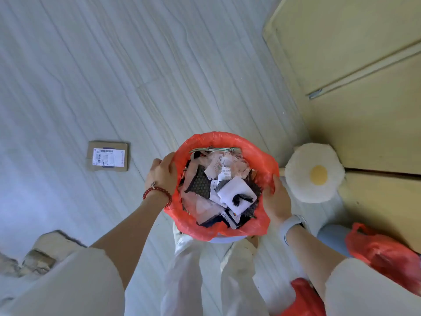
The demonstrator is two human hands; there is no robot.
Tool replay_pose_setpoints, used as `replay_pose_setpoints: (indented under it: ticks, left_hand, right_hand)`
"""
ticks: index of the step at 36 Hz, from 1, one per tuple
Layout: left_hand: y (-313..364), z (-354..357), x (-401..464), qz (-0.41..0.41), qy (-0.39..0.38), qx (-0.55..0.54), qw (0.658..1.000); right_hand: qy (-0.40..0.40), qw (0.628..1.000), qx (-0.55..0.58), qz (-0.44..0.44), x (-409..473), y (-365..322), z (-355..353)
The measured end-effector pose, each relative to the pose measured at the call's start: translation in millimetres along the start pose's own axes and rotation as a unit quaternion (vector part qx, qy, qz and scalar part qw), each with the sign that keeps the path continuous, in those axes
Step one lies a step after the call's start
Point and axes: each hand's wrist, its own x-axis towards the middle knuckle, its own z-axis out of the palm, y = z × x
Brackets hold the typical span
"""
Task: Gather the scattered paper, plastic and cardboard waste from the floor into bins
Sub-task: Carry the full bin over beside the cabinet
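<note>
A bin lined with a red plastic bag (227, 139) stands on the floor right below me, filled with torn paper, plastic wrappers and dark scraps (224, 190). My left hand (162, 173), with a red bead bracelet at the wrist, grips the bag's left rim. On the opposite side, my right hand (276, 200), a pale watch on its wrist, grips the right rim. A flat piece of cardboard with a white shipping label (107, 156) lies on the floor to the left of the bin.
A fried-egg shaped cushion (315, 173) sits just right of the bin against yellow cabinet doors (369, 124). Two more red bags (382, 254) (303, 297) lie at lower right. A rough grey-and-tan object (38, 254) lies at lower left. Pale striped flooring (136, 65) stretches ahead.
</note>
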Motion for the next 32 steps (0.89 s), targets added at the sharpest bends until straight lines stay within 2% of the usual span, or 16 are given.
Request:
replay_pose_setpoints:
  ticks: [2, 7, 15, 23, 32]
  left_hand:
    - [10, -40, -17, 0.001, 0.004, -0.026, 1.0]
    - [29, -131, -47, -0.008, 0.051, -0.086, 0.995]
    - [59, -278, -54, -0.037, 0.151, -0.102, 0.983]
    - [81, -391, 1, -0.05, 0.209, -0.14, 0.967]
    - [87, -520, 101, -0.119, 0.271, -0.176, 0.939]
  right_hand:
    - [0.015, 1.0, -0.008, 0.001, -20, -32, -21]
    - [0.039, 0.997, -0.027, -0.059, -59, -112, -63]
    - [0.053, 0.983, -0.041, -0.174, -99, -257, -112]
    - [0.032, 0.949, -0.08, -0.305, -67, -416, -131]
    - [-0.015, 0.913, -0.131, -0.386, -21, -626, -111]
